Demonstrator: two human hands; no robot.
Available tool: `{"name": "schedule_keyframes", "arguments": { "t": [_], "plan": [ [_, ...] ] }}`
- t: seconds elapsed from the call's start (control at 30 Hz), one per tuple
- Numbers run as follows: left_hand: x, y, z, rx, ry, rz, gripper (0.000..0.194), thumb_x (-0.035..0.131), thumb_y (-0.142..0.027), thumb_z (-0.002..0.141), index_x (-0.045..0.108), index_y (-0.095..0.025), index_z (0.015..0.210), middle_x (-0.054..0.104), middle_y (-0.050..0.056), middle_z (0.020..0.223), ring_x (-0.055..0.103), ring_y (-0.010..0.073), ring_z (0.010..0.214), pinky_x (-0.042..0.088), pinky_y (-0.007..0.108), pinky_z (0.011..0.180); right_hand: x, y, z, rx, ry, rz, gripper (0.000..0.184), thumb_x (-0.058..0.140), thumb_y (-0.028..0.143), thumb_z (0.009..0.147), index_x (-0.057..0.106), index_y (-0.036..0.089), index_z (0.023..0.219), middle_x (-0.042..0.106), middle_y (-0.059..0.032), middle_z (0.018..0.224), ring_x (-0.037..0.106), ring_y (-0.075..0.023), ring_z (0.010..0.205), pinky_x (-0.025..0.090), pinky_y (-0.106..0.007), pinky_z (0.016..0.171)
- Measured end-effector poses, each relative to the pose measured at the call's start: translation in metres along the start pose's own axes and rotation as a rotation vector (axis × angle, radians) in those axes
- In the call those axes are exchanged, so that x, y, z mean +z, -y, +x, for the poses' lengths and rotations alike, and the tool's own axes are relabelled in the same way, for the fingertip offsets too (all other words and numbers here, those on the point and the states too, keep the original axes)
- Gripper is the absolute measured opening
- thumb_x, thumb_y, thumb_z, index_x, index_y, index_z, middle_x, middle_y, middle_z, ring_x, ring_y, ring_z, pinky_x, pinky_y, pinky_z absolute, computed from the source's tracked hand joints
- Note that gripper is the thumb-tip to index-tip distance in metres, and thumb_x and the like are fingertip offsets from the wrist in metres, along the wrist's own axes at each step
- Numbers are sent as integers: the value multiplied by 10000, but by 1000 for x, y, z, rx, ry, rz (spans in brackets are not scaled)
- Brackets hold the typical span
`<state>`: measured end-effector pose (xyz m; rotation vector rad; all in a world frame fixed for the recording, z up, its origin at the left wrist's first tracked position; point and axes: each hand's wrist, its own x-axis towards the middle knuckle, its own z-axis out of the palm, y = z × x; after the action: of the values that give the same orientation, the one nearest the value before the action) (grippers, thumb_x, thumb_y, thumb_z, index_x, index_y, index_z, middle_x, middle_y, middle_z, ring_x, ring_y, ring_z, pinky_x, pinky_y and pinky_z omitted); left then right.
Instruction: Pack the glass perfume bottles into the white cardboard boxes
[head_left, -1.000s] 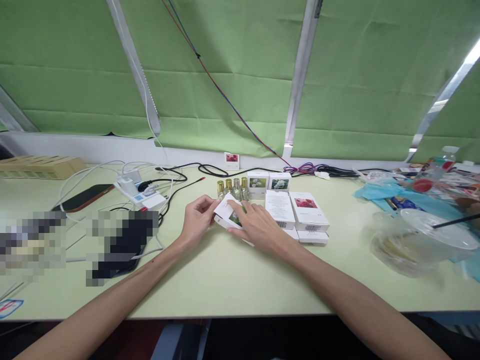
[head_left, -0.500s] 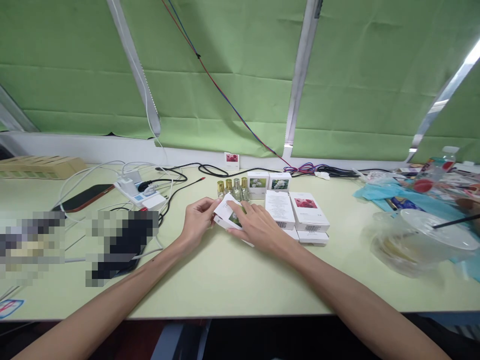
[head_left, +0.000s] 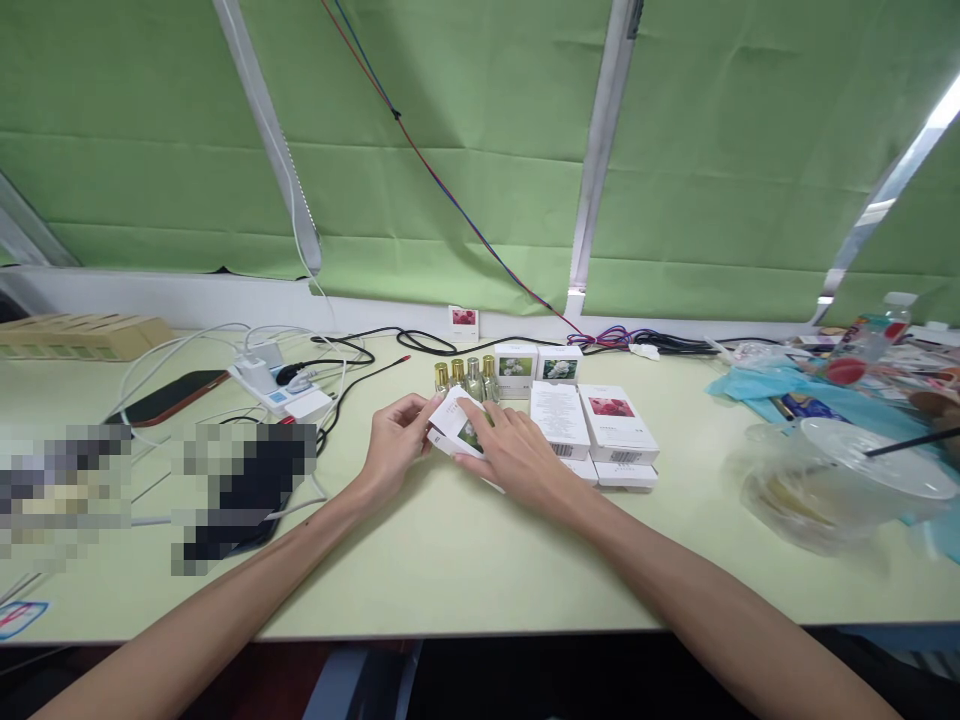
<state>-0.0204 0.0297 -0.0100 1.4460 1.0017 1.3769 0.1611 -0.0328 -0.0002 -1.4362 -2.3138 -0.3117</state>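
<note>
Between my hands is a small white box (head_left: pixel 448 429) with a flower picture on its top face, tilted slightly. My left hand (head_left: pixel 399 437) pinches its left end with thumb and fingers. My right hand (head_left: pixel 517 450) is wrapped over its right side, covering part of the picture. Just behind the box stand several small glass bottles (head_left: pixel 473 378) with gold and silver caps. To their right are two upright white boxes (head_left: pixel 559 364) with white-flower pictures. Beside my right hand lie stacked white boxes, one with a pink-flower picture (head_left: pixel 621 424) and one showing printed text (head_left: pixel 559 416).
A power strip (head_left: pixel 279 385) with cables and a phone (head_left: pixel 172 396) lie on the left. Toward the right are a lidded plastic cup (head_left: pixel 862 462) with a black straw and blue plastic (head_left: pixel 754 395). A small box (head_left: pixel 463 322) leans at the back wall.
Almost nothing differs. Both hands keep their grip on the white box, which has shifted only very slightly.
</note>
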Motion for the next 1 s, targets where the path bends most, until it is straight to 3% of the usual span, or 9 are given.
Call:
{"name": "schedule_keyframes", "arguments": {
  "t": [0.5, 1.0],
  "plan": [
    [2, -6, -3, 75, 21, 86, 407, 765, -538, 787, 657, -162, 673, 526, -28, 507, 441, 81, 410, 350, 205, 394, -1, 2, 1, 56, -8, 23, 635, 548, 469, 1018, 349, 172, 1543, 623, -189, 1322, 663, -327, 1086, 562, -456, 897],
    [-1, -4, -1, 95, 43, 79, 386, 758, -517, 811, 670, -162, 686, 524, -26, 498, 437, 80, 407, 338, 205, 397, 2, -2, 0, -6, -34, 14, 613, 535, 474, 1022, 355, 176, 1527, 632, -181, 1262, 669, -319, 1040, 573, -459, 861]
  ]
}}
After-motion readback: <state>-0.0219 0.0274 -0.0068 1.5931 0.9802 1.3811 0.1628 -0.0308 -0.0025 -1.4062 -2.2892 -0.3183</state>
